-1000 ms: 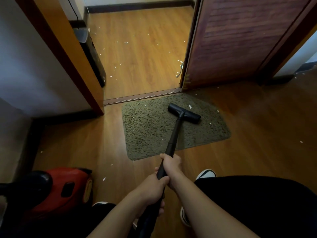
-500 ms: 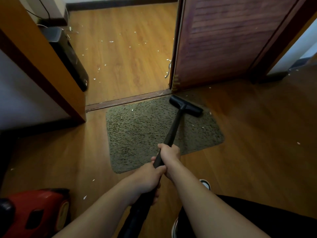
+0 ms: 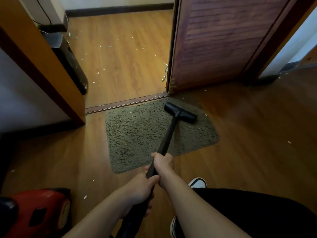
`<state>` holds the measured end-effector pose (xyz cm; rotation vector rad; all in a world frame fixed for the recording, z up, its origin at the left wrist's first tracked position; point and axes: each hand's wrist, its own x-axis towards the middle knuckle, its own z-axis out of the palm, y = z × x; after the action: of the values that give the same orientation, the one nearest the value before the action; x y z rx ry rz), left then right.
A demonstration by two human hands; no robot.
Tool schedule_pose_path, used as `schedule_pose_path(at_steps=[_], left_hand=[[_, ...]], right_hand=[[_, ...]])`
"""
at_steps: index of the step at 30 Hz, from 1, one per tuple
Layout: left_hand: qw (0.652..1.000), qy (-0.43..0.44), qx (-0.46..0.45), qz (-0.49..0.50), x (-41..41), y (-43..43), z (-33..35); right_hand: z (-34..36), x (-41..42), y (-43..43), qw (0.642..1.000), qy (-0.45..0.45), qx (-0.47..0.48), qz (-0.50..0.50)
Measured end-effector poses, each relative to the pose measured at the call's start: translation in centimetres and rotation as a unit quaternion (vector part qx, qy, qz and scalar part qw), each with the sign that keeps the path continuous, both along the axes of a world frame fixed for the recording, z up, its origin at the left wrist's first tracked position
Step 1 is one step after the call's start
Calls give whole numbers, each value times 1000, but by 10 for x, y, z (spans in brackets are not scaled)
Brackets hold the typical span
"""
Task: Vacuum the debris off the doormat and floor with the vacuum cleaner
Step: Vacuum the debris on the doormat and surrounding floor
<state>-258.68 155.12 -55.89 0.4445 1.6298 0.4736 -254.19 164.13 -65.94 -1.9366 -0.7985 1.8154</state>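
Note:
A shaggy olive doormat (image 3: 137, 134) lies on the wooden floor (image 3: 248, 134) before the doorway. The black vacuum head (image 3: 180, 112) rests on the mat's far right part, near the door's bottom corner. Its black wand (image 3: 167, 138) runs back to me. My right hand (image 3: 163, 163) grips the wand higher up, and my left hand (image 3: 142, 189) grips it just behind. The red vacuum body (image 3: 37, 213) sits at the bottom left. White debris bits (image 3: 109, 47) dot the floor beyond the threshold, and a few lie on the mat.
A dark red wooden door (image 3: 223, 42) stands open on the right of the doorway. An orange door frame (image 3: 42, 66) and a black appliance (image 3: 72, 64) are at the left. My shoe (image 3: 198, 182) and dark-clad leg are at the bottom right.
The vacuum head has slid toward the mat's far right edge, close to the door corner. Both hands stay on the wand, and my view has shifted a little.

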Motion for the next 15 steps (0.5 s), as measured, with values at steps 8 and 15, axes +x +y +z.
schedule_pose_path(at_steps=[8, 15], left_hand=[[1000, -3, 9, 2, 4, -62, 17], [1000, 7, 4, -2, 8, -78, 16]], right_hand=[[56, 9, -70, 1000, 10, -28, 1], [45, 11, -87, 1000, -13, -16, 5]])
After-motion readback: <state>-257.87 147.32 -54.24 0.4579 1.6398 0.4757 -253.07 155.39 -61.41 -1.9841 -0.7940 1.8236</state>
